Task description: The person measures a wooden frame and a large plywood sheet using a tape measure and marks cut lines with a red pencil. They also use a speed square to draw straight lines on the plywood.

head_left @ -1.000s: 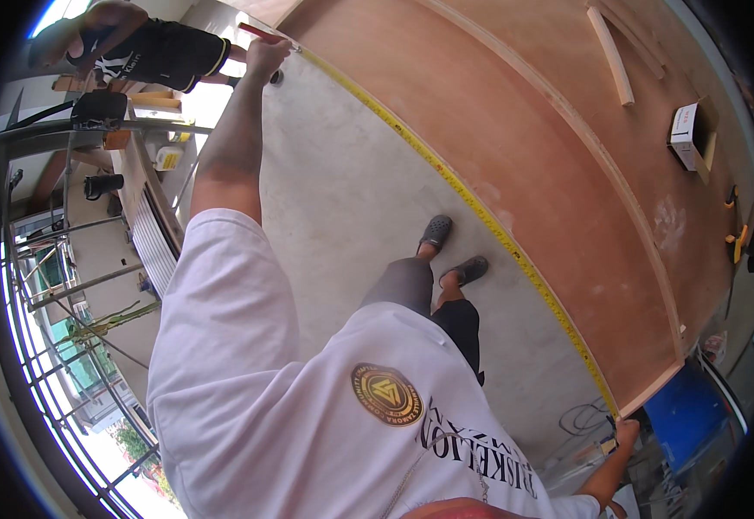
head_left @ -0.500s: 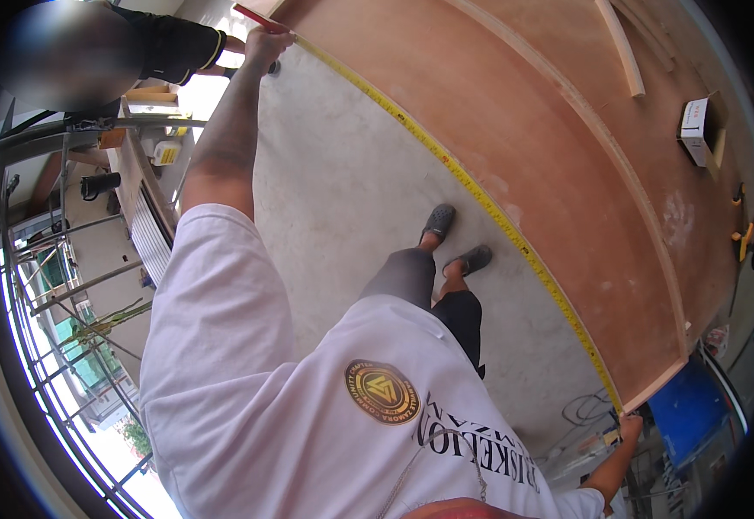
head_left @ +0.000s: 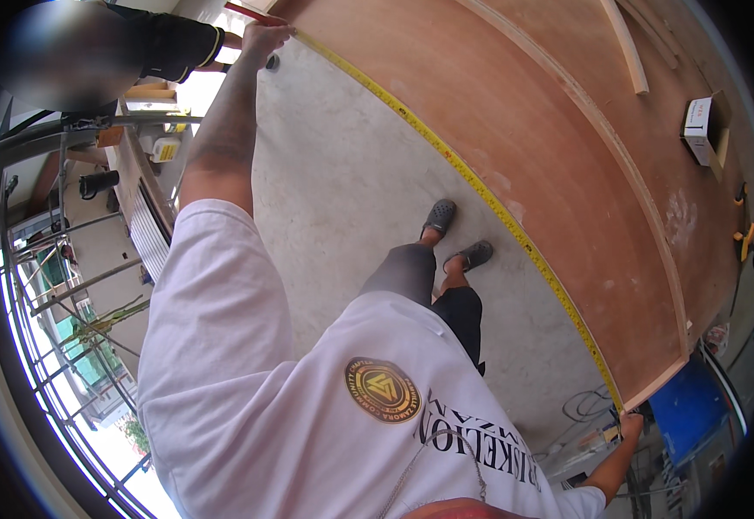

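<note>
Stretching along the plywood sheet (head_left: 584,164) edge, the yellow tape measure (head_left: 481,190) stays taut — left hand (head_left: 264,36) pinches one end at the far corner, right hand (head_left: 629,426) closed on the other end. Only the view has tilted since before; the measurement span holds unchanged.

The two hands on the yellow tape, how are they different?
The left hand reaches far out on a straight arm at the plywood sheet's far corner; the right hand stays at the near corner, elbow bent. Left looks bigger in view, right tiny. Both hold the yellow tape measure.
</note>
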`<state>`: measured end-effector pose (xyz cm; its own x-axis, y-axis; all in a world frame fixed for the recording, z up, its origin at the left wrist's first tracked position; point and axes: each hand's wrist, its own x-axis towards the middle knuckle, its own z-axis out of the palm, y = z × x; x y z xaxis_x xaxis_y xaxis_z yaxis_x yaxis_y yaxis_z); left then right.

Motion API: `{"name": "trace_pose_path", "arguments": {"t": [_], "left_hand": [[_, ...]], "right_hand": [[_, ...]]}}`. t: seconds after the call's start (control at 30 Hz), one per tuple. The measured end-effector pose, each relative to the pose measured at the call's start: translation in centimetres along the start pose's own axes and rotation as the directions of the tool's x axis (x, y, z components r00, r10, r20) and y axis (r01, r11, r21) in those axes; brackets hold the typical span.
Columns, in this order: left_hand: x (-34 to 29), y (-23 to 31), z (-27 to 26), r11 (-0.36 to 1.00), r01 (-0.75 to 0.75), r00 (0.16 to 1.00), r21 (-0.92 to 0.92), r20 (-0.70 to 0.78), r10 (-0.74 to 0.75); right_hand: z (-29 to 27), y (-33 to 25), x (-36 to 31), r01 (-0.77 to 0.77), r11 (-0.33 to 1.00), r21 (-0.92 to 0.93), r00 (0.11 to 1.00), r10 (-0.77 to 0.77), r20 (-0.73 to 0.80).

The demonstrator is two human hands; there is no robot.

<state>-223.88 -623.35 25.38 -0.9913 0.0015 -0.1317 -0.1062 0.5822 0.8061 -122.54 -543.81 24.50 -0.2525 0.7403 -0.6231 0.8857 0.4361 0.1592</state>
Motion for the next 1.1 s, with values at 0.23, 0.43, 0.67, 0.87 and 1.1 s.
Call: {"name": "trace_pose_path", "arguments": {"t": [0.23, 0.43, 0.67, 0.87, 1.1], "left_hand": [[0.2, 1.0, 0.0, 0.997, 0.075, 0.997, 0.005, 0.014, -0.075], [1.5, 0.0, -0.6, 0.998, 0.050, 0.988, -0.048, 0.151, -0.042], [2.0, -0.6, -0.8, 0.998, -0.020, 0.992, 0.051, 0.125, 0.013], [2.2, -0.8, -1.0, 0.995, -0.009, 0.995, 0.099, 0.104, -0.001], [2.2, -1.5, -1.3, 0.998, -0.067, 0.995, 0.018, 0.069, 0.066]], "right_hand": [[-0.7, -0.4, -0.3, 0.033, 0.999, -0.003, 0.999, -0.033, 0.031], [-1.0, -0.6, -0.4, 0.048, 0.998, -0.044, 0.998, -0.046, 0.038], [-1.5, -1.0, -0.4, 0.030, 0.999, -0.038, 0.998, -0.028, 0.050], [-1.2, -0.8, -0.4, 0.032, 0.999, 0.006, 0.999, -0.032, 0.037], [-1.2, -0.5, -0.3, -0.011, 0.999, 0.035, 1.000, 0.010, 0.009]]}}
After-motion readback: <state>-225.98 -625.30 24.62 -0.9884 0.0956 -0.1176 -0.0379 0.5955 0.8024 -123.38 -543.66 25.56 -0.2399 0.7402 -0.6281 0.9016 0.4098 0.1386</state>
